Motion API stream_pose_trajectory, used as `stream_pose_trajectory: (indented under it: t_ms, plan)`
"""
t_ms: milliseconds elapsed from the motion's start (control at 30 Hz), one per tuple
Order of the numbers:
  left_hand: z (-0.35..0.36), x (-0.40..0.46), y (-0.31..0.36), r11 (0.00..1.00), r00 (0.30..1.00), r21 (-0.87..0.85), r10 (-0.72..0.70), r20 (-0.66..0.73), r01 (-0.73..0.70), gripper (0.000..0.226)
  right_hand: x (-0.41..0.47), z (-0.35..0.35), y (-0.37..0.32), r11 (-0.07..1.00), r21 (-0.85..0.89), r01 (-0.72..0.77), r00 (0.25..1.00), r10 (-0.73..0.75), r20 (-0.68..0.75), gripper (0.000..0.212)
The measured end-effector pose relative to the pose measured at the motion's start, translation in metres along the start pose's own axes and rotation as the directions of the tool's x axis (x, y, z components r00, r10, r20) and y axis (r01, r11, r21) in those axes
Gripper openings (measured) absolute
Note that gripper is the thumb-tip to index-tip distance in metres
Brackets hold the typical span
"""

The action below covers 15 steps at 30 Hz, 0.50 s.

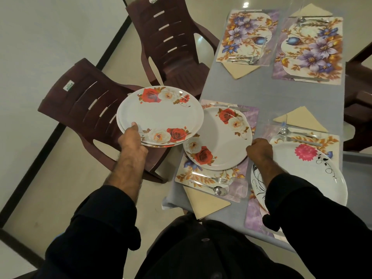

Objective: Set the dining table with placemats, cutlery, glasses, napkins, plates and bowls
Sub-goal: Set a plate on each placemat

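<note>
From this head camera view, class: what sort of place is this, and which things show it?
Probably a home dining area: a table laid with floral placemats, rose plates and cutlery, with brown plastic chairs alongside.

Four placemats (pixel 308 49) lie on the table, and four folded napkins (pixel 302 119) with them. I count four plates: two stacked in the left hand (the lower one shows only as a rim) (pixel 161 115), one rose plate (pixel 218 137) and one plate with a pink flower (pixel 306 168). Three forks (pixel 219 179), three spoons (pixel 220 190) and two brown chairs (pixel 84 109) show clearly.
</note>
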<state>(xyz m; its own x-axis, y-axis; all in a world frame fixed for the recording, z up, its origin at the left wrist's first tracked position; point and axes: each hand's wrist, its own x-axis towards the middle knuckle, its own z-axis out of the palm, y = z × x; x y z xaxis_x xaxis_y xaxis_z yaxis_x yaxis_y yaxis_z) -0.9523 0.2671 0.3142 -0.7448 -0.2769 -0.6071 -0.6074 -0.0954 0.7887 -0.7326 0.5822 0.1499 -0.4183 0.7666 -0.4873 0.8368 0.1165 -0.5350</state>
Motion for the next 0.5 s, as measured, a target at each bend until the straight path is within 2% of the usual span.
stream_pose_trajectory:
  t_ms: [133, 500]
  plan:
    - [-0.007, -0.003, 0.000, 1.000, 1.000, 0.013, 0.001, 0.001, -0.001, 0.033, -0.005, 0.003, -0.006, 0.998, 0.037, 0.044, 0.999, -0.044, 0.014, 0.039]
    - [-0.045, 0.008, -0.002, 0.999, 0.999, -0.031, 0.023, -0.036, -0.024, 0.034, -0.015, 0.004, -0.010, 0.998, -0.053, -0.043, 0.999, 0.042, -0.022, 0.049]
